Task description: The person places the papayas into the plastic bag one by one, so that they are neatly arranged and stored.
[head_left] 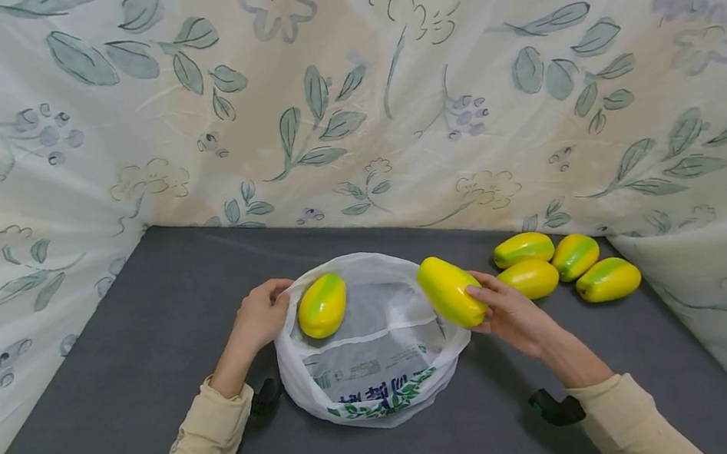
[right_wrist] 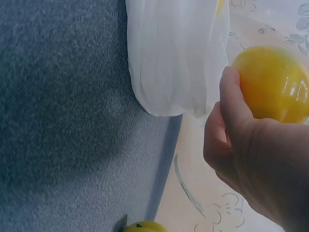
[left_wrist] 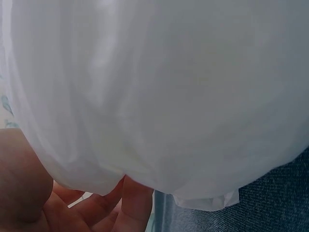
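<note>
Bag (head_left: 298, 383): white, thin, translucent, and there it sits on the grey tabletop (head_left: 163, 340), mouth upward and spread wide into a round; that spread seems to suit rounded, bulky fruit.
Left hand (head_left: 260, 315): at the left of the rim, thumb and fingers pinching the plastic; a hold like that probably steadies a flimsy edge that could fold inward. The wrist view has fingers tucked against the plastic, partly hidden by it.
Right hand (head_left: 511, 315): fingers wrapped on one end of a smooth fruit, gripping from the side, which leaves the other end free and pointing away over the bag!
Held fruit (head_left: 445, 289): yellow, tilted, above the right side of the rim; whether it touches the plastic, I cannot tell.
Fruit inside (head_left: 323, 306): yellow with a green streak, in the bag against the left wall, right beside the left hand; the slack side likely cradles it.
Loose group (head_left: 575, 256): four more, yellow and green, lying on their sides close together at the right, on the same side as the right hand, so an easy reach, I'd judge.
Backdrop: floral cloth (head_left: 333, 208) hanging behind and at both sides.
</note>
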A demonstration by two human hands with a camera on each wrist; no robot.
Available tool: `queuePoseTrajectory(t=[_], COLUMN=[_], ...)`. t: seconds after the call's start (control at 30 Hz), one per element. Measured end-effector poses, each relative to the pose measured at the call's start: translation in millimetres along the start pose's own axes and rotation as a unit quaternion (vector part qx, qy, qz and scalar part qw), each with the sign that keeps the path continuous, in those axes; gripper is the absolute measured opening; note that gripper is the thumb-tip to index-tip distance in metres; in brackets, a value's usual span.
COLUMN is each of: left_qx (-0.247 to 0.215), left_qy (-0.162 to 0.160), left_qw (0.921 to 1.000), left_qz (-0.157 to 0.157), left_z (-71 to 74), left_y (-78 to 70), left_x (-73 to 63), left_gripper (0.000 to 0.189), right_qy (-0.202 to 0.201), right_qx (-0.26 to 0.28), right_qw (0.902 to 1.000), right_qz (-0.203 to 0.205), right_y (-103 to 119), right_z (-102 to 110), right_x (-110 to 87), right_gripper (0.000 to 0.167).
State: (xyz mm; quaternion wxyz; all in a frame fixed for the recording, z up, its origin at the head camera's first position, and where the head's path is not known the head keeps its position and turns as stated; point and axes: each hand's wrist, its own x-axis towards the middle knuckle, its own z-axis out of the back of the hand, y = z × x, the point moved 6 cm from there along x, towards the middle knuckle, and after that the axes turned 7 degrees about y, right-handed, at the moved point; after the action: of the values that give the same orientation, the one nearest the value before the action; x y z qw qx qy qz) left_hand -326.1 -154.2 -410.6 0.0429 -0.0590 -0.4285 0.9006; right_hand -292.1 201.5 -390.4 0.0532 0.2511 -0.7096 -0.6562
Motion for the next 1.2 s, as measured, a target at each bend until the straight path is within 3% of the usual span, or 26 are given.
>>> queuePoseTrajectory(t=[1.2], left_qx=[-0.001], left_qy=[-0.006], left_qw=[1.0], left_qz=[-0.005], left_z=[-0.2], left_y=[2.7], left_x=[2.3], left_gripper=[0.033], right_qy=[0.054], right_qx=[0.01], right_qw=[0.998], right_qz=[-0.03], right_y=[-16.5], right_z=[-35.8], right_x=[19.1], right_gripper=[0.063])
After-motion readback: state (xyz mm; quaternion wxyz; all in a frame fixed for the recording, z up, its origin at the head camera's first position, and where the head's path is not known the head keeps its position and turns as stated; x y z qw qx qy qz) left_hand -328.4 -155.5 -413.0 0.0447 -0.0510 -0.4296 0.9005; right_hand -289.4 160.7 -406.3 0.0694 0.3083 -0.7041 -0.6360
